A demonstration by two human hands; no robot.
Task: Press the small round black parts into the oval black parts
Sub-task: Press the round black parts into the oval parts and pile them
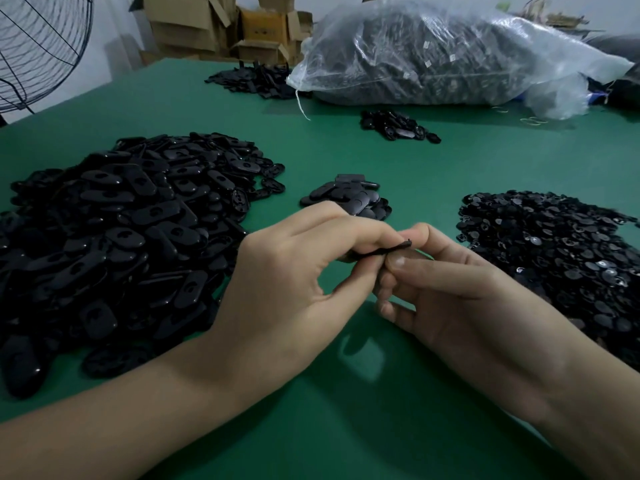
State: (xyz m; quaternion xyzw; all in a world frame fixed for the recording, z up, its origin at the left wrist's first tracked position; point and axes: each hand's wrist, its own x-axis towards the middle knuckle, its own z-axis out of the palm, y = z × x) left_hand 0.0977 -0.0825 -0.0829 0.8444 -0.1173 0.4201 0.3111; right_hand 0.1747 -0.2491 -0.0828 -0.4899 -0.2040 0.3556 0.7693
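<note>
Closest in, the left hand (301, 271) and right hand (450, 292) meet over the green table (346, 393), both pinching one oval part (374, 252) that's seen edge-on. Left-hand fingers are curled around one end, and the right thumb and forefinger squeeze the other. Can't tell if a round piece is already under those fingertips, but it looks like mid-press to me.

Progress-wise, I'd say it's early. The heap of oval parts (121, 237) on the left is huge, and the heap of small round parts (554, 258) on the right is big too. The small stack (349, 199) just past the hands might be the finished ones, though honestly I can't confirm that. Another little cluster (398, 126) sits further back, and there's a flat scatter (252, 81) beyond it.

As for containers, there's a clear plastic bag (450, 57) lying on the far side, stuffed with dark parts. Behind it are open cardboard boxes (207, 26), contents not visible.
</note>
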